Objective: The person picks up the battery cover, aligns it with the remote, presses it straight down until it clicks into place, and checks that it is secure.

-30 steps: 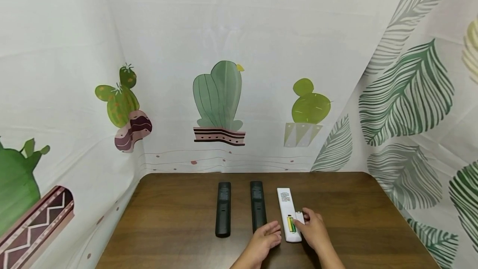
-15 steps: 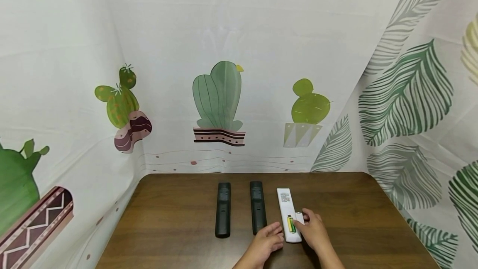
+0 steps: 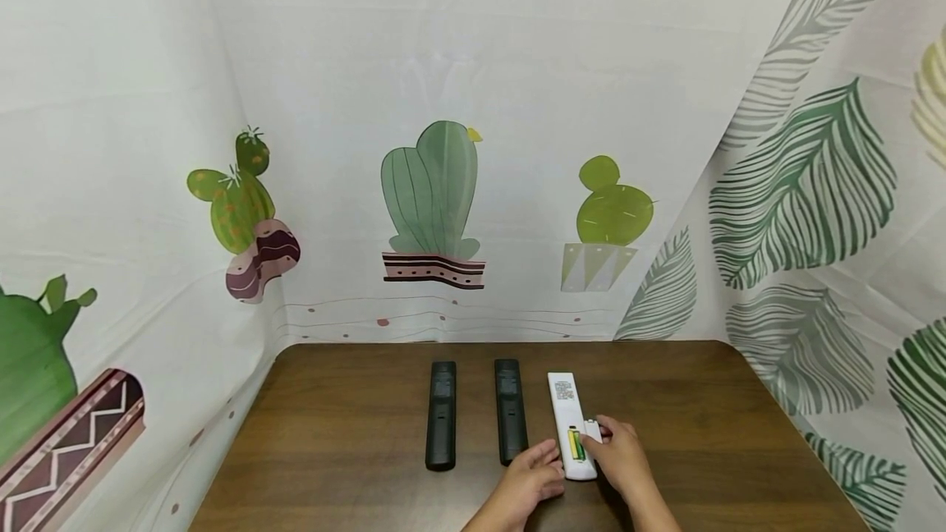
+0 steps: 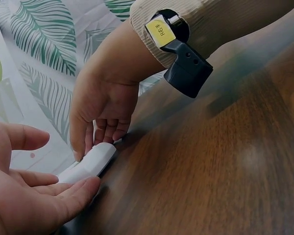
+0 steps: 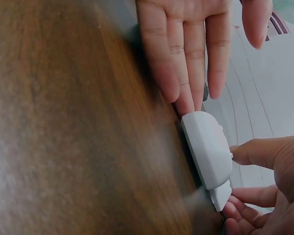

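Observation:
A white remote [image 3: 567, 413] lies back side up on the table, its battery bay uncovered with green-and-yellow batteries [image 3: 576, 443] inside. Between thumb and fingers my right hand [image 3: 622, 456] pinches a small white cover [image 3: 594, 430] at the remote's right edge; in the right wrist view the cover [image 5: 220, 196] is beside the remote [image 5: 208, 149]. My left hand [image 3: 521, 484] has its fingers extended, their tips touching the remote's left side near its lower end. The left wrist view shows the left hand [image 4: 32, 191] beside the remote [image 4: 90, 164], the thumb raised away from it.
Two black remotes lie face down to the left of the white one, one [image 3: 511, 413] just beyond my left hand, the other [image 3: 441, 417] farther left. The brown wooden table [image 3: 340, 433] ends at a printed cloth backdrop [image 3: 532, 146] behind and at the sides.
My left hand has moved slightly right, from beside the white remote to contact with its left side. The right hand has barely moved, with the cover still pinched.

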Available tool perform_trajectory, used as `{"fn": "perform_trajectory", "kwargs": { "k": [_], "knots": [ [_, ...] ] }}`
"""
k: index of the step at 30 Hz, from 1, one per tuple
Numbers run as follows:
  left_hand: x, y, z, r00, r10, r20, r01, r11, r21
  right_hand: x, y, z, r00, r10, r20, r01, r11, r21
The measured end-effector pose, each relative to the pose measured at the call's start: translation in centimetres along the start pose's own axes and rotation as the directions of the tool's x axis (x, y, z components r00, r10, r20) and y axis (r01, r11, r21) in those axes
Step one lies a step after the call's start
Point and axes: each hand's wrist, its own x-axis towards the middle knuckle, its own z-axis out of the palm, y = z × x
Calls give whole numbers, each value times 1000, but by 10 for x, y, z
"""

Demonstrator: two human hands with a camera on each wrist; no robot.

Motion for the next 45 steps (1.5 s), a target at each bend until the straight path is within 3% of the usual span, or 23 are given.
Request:
{"fn": "perform_trajectory", "kwargs": {
  "k": [15,24,31,45],
  "knots": [
    [2,-2,2,1000,3,-11,-3,1000,-16,0,-1,1,1000,-9,1,9,1000,20],
    [1,0,7,1000,25,-14,-24,999,38,-1,-5,0,998,24,62,-29,997,76],
    [-1,1,10,999,33,-4,-33,998,57,-4,-6,1,998,18,52,-23,995,98],
    [2,1,12,997,31,-66,-34,998,-48,-3,-2,5,1000,11,26,-13,996,93]
  ]
}}
